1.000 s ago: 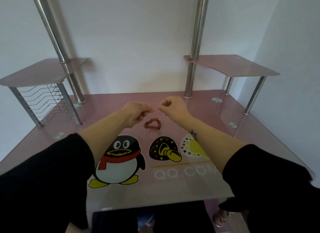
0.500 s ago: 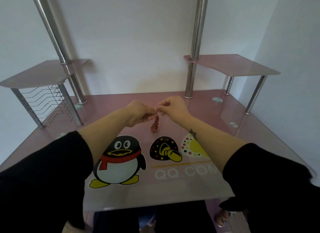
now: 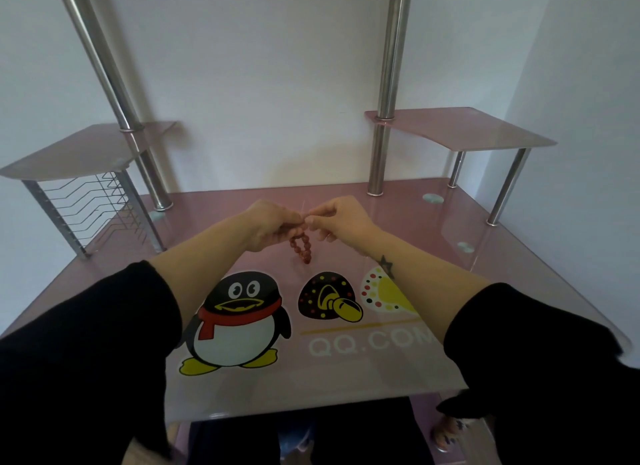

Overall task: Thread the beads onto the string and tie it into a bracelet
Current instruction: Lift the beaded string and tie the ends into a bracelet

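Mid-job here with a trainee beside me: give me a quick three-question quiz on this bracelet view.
1. True or false: the bead loop lies flat on the desk.
2. How many hands pinch the loop? A) none B) one C) two
3. Fill in: in the picture, the printed figure just below the loop is a ____.
Key: 1. False, it hangs down from the hands. 2. C, the left hand and right hand both pinch its top. 3. mushroom.
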`<control>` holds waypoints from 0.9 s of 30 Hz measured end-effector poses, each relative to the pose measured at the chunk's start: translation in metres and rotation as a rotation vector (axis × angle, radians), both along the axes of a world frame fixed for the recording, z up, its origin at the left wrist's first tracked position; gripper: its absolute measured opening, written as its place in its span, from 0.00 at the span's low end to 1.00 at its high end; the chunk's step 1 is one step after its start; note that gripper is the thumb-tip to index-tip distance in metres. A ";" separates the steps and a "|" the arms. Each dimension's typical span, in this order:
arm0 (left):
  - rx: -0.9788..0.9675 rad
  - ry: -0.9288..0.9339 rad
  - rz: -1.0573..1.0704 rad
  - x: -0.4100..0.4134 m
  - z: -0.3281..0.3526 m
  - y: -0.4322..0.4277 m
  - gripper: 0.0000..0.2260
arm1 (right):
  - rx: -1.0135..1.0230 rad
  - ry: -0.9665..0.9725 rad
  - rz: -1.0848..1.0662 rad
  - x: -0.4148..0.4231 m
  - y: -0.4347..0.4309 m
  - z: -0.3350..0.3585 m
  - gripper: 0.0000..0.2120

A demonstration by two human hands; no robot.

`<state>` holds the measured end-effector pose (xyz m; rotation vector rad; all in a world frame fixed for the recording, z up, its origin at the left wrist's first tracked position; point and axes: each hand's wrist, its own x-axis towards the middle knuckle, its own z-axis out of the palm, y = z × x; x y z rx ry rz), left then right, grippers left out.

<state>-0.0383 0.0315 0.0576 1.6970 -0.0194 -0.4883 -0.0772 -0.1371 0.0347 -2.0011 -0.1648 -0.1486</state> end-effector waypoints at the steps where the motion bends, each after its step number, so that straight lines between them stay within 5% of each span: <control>1: 0.005 -0.001 -0.011 -0.001 0.000 -0.001 0.03 | 0.034 0.000 -0.022 0.001 0.001 0.000 0.07; 9: -0.014 0.034 -0.015 0.000 -0.001 0.001 0.03 | 0.056 -0.024 -0.117 0.002 -0.001 -0.001 0.04; 15: 0.002 0.034 -0.007 0.003 0.000 0.005 0.01 | 0.101 0.135 0.031 0.000 -0.007 -0.002 0.03; 22: 0.224 -0.245 -0.167 0.001 0.001 0.010 0.04 | 0.369 0.243 0.065 0.001 -0.002 0.001 0.11; 27: 0.215 -0.386 -0.196 0.003 -0.001 0.012 0.04 | 0.368 0.286 0.053 0.005 0.006 0.002 0.07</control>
